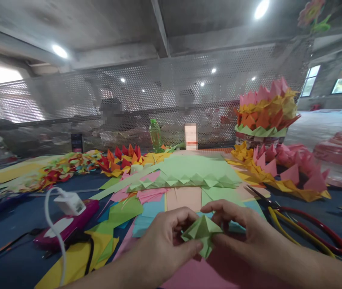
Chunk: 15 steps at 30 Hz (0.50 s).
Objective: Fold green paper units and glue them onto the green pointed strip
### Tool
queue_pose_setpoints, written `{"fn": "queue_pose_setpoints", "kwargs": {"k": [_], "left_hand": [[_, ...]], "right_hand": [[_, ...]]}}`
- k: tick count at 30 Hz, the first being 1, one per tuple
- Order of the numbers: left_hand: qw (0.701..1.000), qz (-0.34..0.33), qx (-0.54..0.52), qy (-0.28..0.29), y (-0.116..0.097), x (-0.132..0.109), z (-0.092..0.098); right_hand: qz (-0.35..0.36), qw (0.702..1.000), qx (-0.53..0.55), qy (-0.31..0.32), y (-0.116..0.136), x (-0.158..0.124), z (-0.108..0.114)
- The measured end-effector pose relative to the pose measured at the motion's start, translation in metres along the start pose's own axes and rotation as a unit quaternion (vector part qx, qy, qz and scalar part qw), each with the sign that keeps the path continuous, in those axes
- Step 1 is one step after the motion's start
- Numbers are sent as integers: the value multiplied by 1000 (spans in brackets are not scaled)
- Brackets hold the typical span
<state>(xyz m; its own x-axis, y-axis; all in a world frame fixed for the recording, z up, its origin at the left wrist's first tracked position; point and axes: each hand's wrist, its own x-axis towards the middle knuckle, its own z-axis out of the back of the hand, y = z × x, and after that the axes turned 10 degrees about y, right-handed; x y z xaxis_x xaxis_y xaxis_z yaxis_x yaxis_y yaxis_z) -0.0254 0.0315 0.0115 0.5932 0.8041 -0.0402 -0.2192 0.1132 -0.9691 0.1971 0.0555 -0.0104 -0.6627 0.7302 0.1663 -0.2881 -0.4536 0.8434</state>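
Note:
Both of my hands meet low in the middle of the view over a pink sheet point(195, 273). Between them is a small folded green paper piece point(202, 233), creased into a pointed shape. My left hand point(161, 245) pinches its left side with thumb and curled fingers. My right hand point(243, 233) grips its right side, fingers bent over the top. Just beyond the hands lies a row of joined green folded triangles point(183, 181) on a large green sheet point(195, 164).
Loose coloured sheets cover the blue table point(17, 224). Scissors with red and yellow handles point(303, 228) lie right. A white charger on a magenta device point(68, 218) lies left. A tiered paper model point(264, 112) stands back right, a green bottle point(155, 134) by the mesh screen.

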Motion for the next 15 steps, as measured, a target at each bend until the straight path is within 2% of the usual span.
{"fn": "queue_pose_setpoints", "kwargs": {"k": [1,3,5,8,15], "left_hand": [[997,-21,78,-20,0,-2,0],[968,-83,233,-50,-1,-6,1],[936,-144,316,-55,-3,-9,2],[917,-190,346,-48,-4,-11,3],[893,-231,386,-25,-1,-11,5]], "right_hand": [[12,1000,-17,-6,0,0,1],[72,992,-94,-33,-1,-1,2],[163,961,-210,-70,-1,-3,4],[251,908,-326,-77,-2,-6,7],[282,861,-423,8,-2,-7,13]]}}
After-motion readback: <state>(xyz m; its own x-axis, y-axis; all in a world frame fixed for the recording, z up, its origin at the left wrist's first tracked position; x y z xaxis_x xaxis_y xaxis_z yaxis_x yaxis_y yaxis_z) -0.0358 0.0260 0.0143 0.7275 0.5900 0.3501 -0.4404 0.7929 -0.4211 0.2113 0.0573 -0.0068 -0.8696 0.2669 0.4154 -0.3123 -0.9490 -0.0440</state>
